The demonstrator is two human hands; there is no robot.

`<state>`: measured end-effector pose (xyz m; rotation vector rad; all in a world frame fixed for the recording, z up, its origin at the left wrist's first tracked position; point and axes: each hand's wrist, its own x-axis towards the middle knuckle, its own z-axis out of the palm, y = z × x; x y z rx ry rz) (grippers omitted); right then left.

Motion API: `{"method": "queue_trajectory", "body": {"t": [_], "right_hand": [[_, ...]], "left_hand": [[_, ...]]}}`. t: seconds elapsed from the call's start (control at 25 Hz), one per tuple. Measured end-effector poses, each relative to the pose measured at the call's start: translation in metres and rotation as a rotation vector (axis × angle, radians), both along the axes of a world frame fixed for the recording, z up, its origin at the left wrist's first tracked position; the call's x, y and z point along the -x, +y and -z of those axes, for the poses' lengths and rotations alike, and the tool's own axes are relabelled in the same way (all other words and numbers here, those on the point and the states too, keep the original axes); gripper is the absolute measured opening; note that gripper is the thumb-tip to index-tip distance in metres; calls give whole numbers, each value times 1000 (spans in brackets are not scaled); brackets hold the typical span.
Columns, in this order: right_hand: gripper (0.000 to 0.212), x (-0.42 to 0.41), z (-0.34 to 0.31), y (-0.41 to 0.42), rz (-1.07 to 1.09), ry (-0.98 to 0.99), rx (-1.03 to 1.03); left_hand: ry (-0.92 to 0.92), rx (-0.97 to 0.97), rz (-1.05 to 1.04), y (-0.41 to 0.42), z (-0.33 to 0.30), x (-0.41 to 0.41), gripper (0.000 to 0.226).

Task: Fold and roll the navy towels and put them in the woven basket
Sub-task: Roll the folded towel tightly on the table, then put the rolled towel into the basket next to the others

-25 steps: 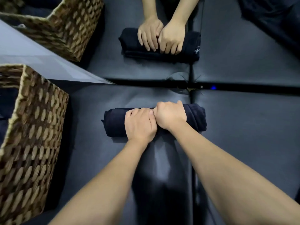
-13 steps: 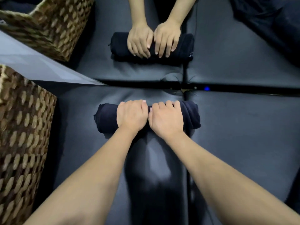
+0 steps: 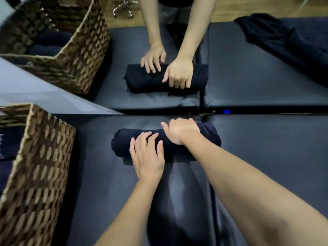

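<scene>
At the far left stood the woven basket (image 3: 40,157), its open top showing dark cloth inside, apparently towels already stowed. To its right, on the dark padded table (image 3: 266,157), lay the rolled navy towel (image 3: 122,144), well apart from the basket and just before a mirror (image 3: 53,96) that doubled the scene. The left hand (image 3: 147,157) rested flat on the roll's middle, fingers straight and slightly spread. Further right, the right hand (image 3: 181,130) curled over the roll's top, fingers wrapped down the far side and gripping it. The roll looked soft, thick and light, likely to spring loose if released, so it would best be grasped around its middle with the loose edge pinned under the fingers. In the reflection at far right, a loose towel (image 3: 292,43) lay heaped.
</scene>
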<state>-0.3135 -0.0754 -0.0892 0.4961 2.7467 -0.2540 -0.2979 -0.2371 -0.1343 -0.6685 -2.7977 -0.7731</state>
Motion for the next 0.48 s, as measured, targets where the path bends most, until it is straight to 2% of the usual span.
{"method": "queue_trajectory", "body": {"t": [0.12, 0.16, 0.28, 0.36, 0.48], "right_hand": [[67, -14, -4, -10, 63, -29, 41], [69, -19, -5, -13, 109, -48, 89], [75, -40, -5, -29, 262, -118, 225], [81, -55, -5, -38, 355, -159, 310], [90, -74, -7, -52, 446, -201, 373]], "left_hand": [[-87, -53, -290, -4, -3, -26, 41], [-189, -142, -394, -1, -6, -33, 43], [-655, -560, -692, 6, -17, -45, 54], [-871, -700, -786, 7, -17, -54, 59], [-1069, -710, -789, 1, -24, -73, 75]]}}
